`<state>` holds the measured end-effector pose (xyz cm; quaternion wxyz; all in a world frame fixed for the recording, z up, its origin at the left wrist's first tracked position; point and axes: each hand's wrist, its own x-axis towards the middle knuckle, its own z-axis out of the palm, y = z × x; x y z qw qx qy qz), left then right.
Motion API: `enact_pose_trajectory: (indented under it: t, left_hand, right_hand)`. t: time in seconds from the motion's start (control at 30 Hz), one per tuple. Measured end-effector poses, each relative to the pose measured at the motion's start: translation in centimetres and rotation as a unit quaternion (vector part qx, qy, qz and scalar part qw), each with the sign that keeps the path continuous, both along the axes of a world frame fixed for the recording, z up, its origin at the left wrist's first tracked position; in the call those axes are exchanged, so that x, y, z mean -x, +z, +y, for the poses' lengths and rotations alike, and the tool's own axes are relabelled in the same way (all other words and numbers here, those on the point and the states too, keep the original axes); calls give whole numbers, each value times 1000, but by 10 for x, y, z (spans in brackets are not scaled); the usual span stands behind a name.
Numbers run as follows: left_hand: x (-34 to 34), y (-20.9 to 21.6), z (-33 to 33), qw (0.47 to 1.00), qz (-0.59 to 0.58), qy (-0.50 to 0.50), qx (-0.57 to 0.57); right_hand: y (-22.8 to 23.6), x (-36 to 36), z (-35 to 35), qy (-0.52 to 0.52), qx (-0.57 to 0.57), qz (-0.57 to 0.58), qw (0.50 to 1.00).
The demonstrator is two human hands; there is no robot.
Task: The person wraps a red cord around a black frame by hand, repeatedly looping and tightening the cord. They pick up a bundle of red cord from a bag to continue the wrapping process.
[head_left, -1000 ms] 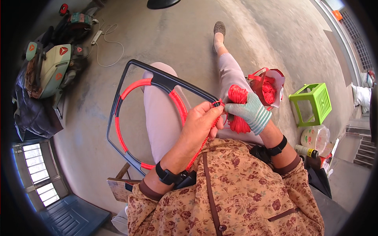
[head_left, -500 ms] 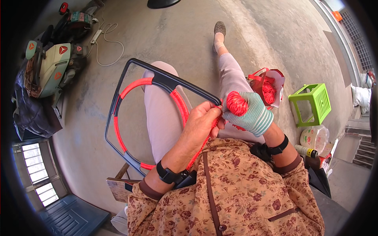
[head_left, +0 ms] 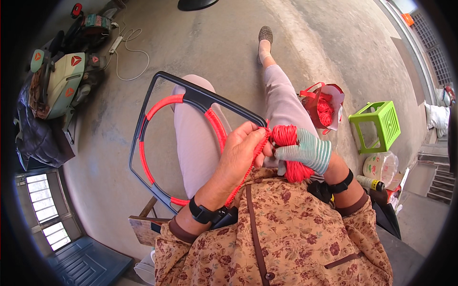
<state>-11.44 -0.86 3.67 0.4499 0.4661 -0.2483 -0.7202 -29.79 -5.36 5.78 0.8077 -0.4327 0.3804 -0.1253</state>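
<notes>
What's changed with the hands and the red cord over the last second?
The gloved right hand swung its bundle of red cord up from below the hand to the black frame's edge, beside the bare left hand. The left hand kept pinching the cord at the frame's right edge. Frame, red bag and green plastic stool stayed put.

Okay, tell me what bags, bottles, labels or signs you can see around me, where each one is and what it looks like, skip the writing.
Gift bag: floor right of the legs, white outside, red lining and handles, red cord inside.
Round clear container: floor beside the green stool, with pale patterned sides.
Small bottle: lying below that container, dark with a yellow label.
Triangle emblems: red, on the pale green scooter at far left.
</notes>
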Motion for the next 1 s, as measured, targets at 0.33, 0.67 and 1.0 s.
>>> enact_pose_trajectory:
  t: [0.33,0.67,1.0]
  left_hand:
    - [-1,-2,2,999,-19,-26,14]
    - [2,-6,1,999,-33,-30,25]
    - [5,-15,0,999,-37,-10,25]
  right_hand:
    - [6,10,2,-17,378,172,910]
    - [22,-5,3,-43,300,55,951]
    - [28,-20,4,-15,277,149,949]
